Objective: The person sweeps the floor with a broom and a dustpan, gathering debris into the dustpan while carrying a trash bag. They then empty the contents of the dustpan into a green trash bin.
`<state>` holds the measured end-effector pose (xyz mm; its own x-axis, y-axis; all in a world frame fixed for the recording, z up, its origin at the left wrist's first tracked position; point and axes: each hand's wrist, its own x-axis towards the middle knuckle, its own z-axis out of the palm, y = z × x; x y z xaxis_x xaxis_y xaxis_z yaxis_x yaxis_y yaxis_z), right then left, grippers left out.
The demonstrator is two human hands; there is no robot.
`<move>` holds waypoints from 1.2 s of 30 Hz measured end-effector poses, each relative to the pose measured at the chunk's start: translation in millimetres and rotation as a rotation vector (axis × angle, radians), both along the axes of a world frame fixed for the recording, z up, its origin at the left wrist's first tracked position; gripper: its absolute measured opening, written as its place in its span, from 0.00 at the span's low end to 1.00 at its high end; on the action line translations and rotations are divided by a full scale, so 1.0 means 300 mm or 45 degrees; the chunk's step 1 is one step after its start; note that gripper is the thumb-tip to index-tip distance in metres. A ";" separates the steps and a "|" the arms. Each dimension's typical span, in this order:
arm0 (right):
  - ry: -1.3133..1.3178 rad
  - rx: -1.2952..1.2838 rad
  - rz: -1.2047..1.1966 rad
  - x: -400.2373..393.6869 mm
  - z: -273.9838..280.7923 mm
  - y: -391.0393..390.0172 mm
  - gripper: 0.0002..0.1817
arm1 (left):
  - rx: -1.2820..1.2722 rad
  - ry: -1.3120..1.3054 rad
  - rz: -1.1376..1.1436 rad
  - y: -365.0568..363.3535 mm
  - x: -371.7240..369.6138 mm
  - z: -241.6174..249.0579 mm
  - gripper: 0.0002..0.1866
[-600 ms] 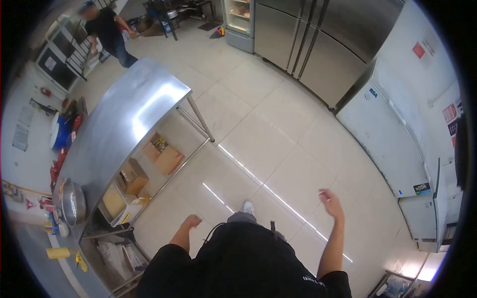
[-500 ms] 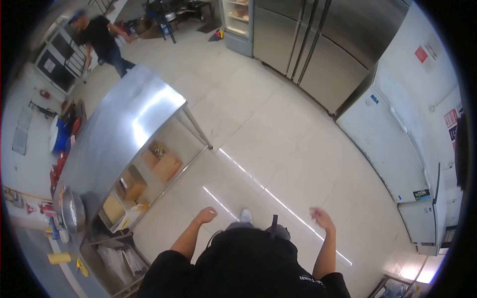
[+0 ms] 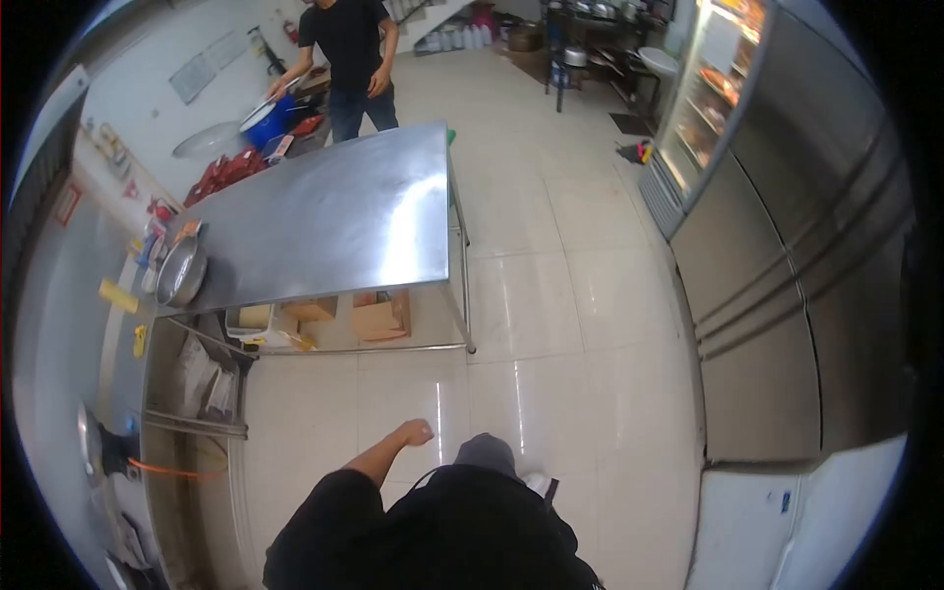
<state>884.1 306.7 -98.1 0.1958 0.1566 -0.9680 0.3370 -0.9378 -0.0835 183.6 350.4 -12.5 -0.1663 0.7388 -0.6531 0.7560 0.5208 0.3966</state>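
Observation:
My left hand (image 3: 417, 431) hangs over the tiled floor (image 3: 305, 408) in front of me, its fingers curled in, with nothing visible in them. It touches nothing. Closest ahead of it is the stainless steel table (image 3: 334, 216), with cardboard boxes (image 3: 382, 317) and a white bin (image 3: 246, 329) on its lower shelf. A large metal bowl (image 3: 182, 270) rests at the table's left end. My right hand is out of view.
Another person (image 3: 349, 59) stands behind the table, one hand near a blue drum (image 3: 265, 123). Steel refrigerators (image 3: 757, 285) and a lit display fridge (image 3: 703, 108) line the right side. A shelved counter (image 3: 192, 393) stands at left.
My view has turned left and moved nearer the table. My right hand has dropped out of view. The other person has come to the table's far side, beside the blue drum.

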 end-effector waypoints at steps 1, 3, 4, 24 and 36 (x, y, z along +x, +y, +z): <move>-0.038 0.055 -0.050 0.070 -0.068 0.193 0.07 | 0.066 -0.096 0.295 0.019 0.050 0.062 0.21; 0.011 0.394 0.108 -0.024 0.058 0.753 0.08 | 0.008 -0.116 0.419 0.038 0.086 0.088 0.20; 0.169 0.711 0.375 -0.022 -0.001 1.047 0.10 | -0.084 -0.132 0.413 0.042 0.118 0.014 0.20; 0.475 1.186 1.790 -0.313 0.038 2.536 0.10 | 0.366 -0.386 0.814 2.236 -0.206 0.203 0.15; 0.503 0.879 0.909 -1.707 0.337 4.844 0.15 | -0.438 -0.266 1.042 2.437 -0.152 0.059 0.22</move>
